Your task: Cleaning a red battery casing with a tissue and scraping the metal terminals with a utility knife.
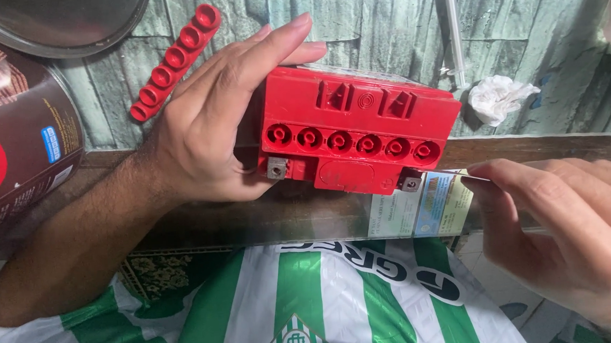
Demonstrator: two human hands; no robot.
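Red battery [359, 129] sits tipped on the wooden ledge [530, 147], its six round holes facing me; my left hand [217, 120] wraps its left end, fingers pressed on top, thumb below; my right hand [570, 226], to the battery's right, pinches a thin wire [454, 174] near the battery's small metal tab [411, 183]; I think I should hold the battery still and keep the wire low; the red cap strip [171, 59] lies behind the battery's left end.

A red box-shaped battery [359, 129] with six round open filler holes is tilted on the wooden ledge's edge.
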